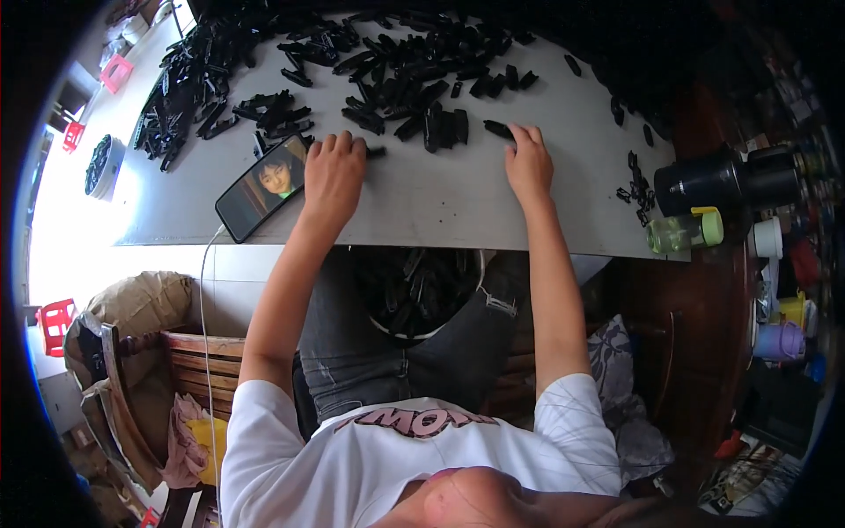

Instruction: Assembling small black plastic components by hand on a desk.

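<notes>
My left hand (334,176) is at the table, fingers bent, beside the right edge of a phone (262,187). A small black plastic piece (376,152) sticks out between its thumb and index finger. Farther right, my right hand (530,165) has its fingers curled over the end of another black plastic piece (498,129), which points to the left. The undersides of both hands are hidden. Just beyond them lie loose black pieces (431,126) of the same long, narrow sort; their exact kind is too small to tell.
Heaps of black pieces (207,66) cover the far side of the grey table (431,220). A black flask (704,183) and a green bottle (678,233) stand at the right. A tub of pieces (414,295) sits between my legs; a white cable (204,299) hangs from the phone.
</notes>
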